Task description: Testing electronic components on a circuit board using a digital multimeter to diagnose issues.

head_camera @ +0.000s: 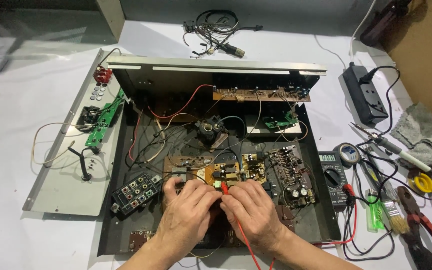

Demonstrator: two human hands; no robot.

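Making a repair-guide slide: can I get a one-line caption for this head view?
Both hands, left and right, press a red probe onto a circuit board inside an opened chassis, multimeter alongside.

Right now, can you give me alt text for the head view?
Left hand and right hand meet over the circuit board in an opened metal chassis, the right holding a red probe. A multimeter sits right.

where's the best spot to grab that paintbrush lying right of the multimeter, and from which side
Take the paintbrush by its dark handle, the upper-left half, coming down from above with fingers across the narrow width. It lies flat on the white table, bristles toward the lower right, so the handle is the firm, slim part. The green lighter and black leads crowd its left side, so approach from the right.
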